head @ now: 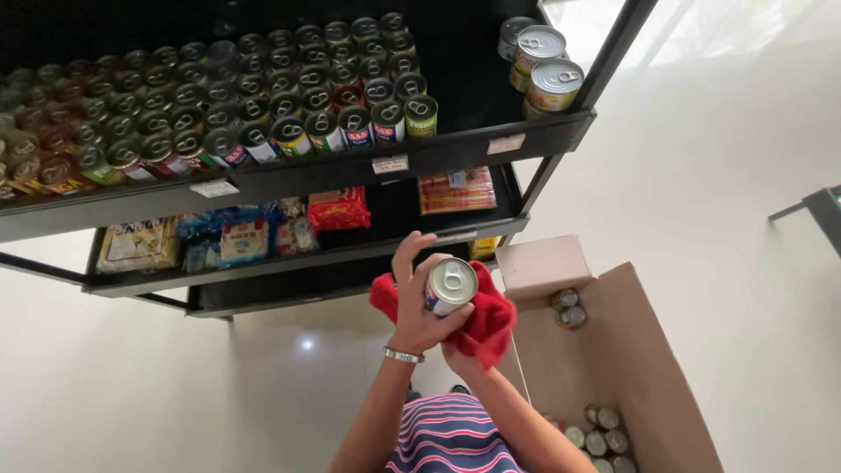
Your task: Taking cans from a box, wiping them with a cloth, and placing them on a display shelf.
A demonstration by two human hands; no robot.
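Observation:
My left hand, with a metal band at the wrist, is wrapped around a small tin can that has a silver pull-tab lid facing up. A red cloth is bunched under and behind the can. My right hand is mostly hidden beneath the cloth and grips it against the can's side. Both hands hover in front of the black shelf rack, to the left of an open cardboard box.
The rack's upper shelf holds several rows of cans, with three more stacked at its right end. Packets lie on the lower shelf. Cans lie in the box bottom. A dark table corner shows at the right.

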